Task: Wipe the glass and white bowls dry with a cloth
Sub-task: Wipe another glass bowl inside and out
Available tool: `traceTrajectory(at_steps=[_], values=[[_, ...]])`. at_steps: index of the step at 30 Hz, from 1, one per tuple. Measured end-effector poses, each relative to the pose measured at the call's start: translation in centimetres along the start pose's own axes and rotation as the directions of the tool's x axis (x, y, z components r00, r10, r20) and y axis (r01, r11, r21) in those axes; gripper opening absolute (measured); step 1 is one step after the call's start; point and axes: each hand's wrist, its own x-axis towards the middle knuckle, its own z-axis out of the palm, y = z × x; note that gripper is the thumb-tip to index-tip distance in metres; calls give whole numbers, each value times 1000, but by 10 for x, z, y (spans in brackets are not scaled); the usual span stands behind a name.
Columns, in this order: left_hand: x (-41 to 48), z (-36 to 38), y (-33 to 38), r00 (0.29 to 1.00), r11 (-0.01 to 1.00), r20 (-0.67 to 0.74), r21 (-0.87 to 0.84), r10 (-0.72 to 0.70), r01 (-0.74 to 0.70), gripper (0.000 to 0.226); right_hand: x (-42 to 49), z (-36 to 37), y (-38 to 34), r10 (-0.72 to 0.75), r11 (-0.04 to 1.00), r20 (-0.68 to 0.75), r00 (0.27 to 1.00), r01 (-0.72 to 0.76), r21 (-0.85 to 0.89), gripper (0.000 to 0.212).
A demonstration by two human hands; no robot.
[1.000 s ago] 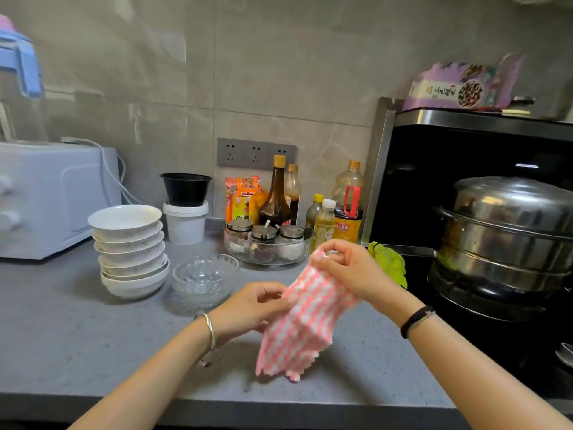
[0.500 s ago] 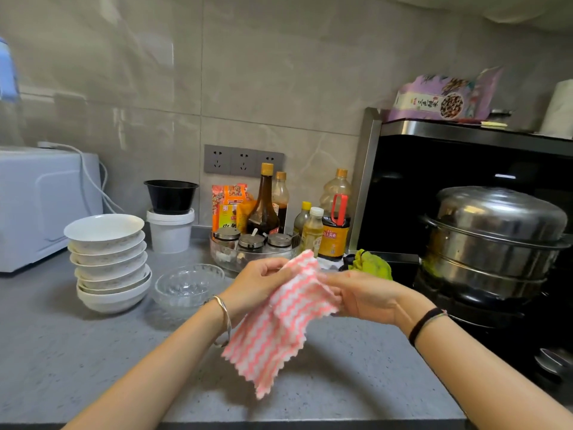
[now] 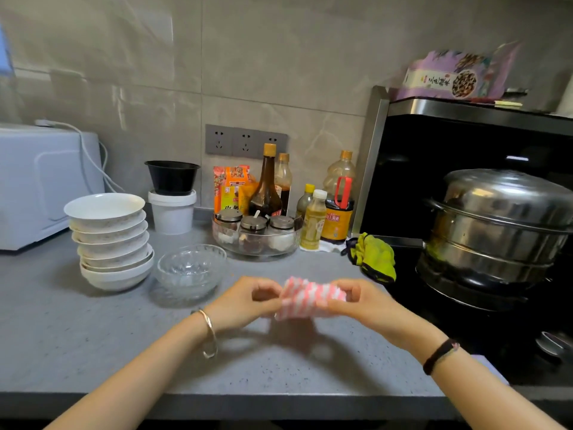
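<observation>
Two grips hold the bunched striped cloth over the tabletop, your left hand pinching one end, your right hand the other, near the glass bowl.

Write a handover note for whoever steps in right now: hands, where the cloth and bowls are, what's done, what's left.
Left hand: fingers pinch the left end of the cloth.
Right hand: fingers pinch its right end. The cloth is bunched between the hands, above the counter.
Glass bowl: upright on the counter, ahead of the left hand, untouched.
White bowls: stacked just left of the glass bowl, untouched.
Done: cloth in hand, nothing more that shows.
Left: wipe the glass bowl, then each white bowl.
</observation>
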Motion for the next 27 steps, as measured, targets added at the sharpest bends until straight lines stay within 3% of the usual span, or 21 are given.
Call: traceTrajectory(at_steps=[3,5,7,10,14,18,21,24,27], values=[[-27,13,-26,972,985,165,-18,-167,173,10,-19,12,30,140,990,223,965,-135,-40,6],[-36,16,-32,967,977,164,-55,-193,204,10,-22,17,38,191,981,255,948,-178,-75,25],[-35,15,-31,969,971,131,-86,-212,224,8,-19,20,37,173,985,209,962,-165,-58,44],[-22,12,-29,972,971,31,-51,-231,233,5,-7,23,30,140,989,99,985,-143,22,12],[6,10,-32,964,969,-160,93,-213,230,11,22,24,33,100,993,-91,991,-105,-50,4],[26,12,-47,956,937,-218,249,-193,246,5,43,23,51,145,975,-167,975,-170,-144,17],[27,14,-55,960,883,-222,399,-169,248,14,42,27,57,86,948,-237,968,-153,-278,25],[15,11,-49,974,903,-226,412,-30,123,27,29,29,57,-96,907,-235,967,-12,-422,15],[1,5,-41,992,869,-37,487,117,-84,22,12,28,55,-187,882,-40,982,150,-446,11]])
